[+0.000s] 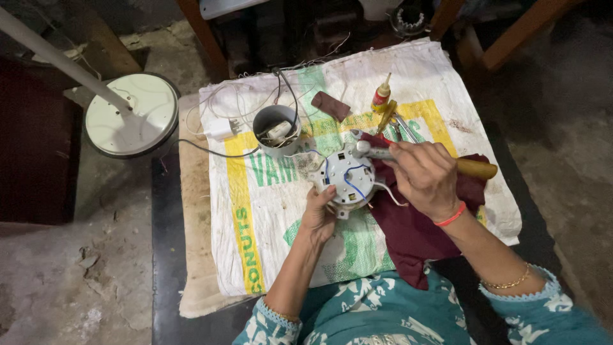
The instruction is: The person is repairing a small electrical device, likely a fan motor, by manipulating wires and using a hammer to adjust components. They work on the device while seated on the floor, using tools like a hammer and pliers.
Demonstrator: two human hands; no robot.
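Rough grey concrete floor surrounds a low surface (191, 268) covered by a white woven sack (268, 211) with green and yellow print, dim at the edges where wooden furniture legs stand.

At the middle of the sack the left hand (317, 217) grips the near edge of a round white motor housing (348, 177); its fingers (327, 191) curl narrowly around the rim, thumb on top, holding the piece tilted up off the cloth. The right hand (426, 179) is closed in a fist around a tool with a yellowish wooden handle (476, 168), whose metal end meets the upper edge of the housing. How the tip sits against the housing cannot be made out, since the knuckles and the metal collar cover it.

The housing is a pale disc with a raised centre, a blue wire looping across its face and thin white leads trailing off to the right. Under and beside it lies a dark maroon cloth (415, 236), partly hidden by the right forearm.

Behind, a grey metal cup (276, 130) holds small parts and wires, with a white plug (221, 129) just beside it. A small brown pad (331, 105), a red and yellow squeeze bottle (381, 96) and pliers (402, 128) lie near the far edge. On the floor to the left stands a round white fan base (132, 115) with its pole cut off by the frame.
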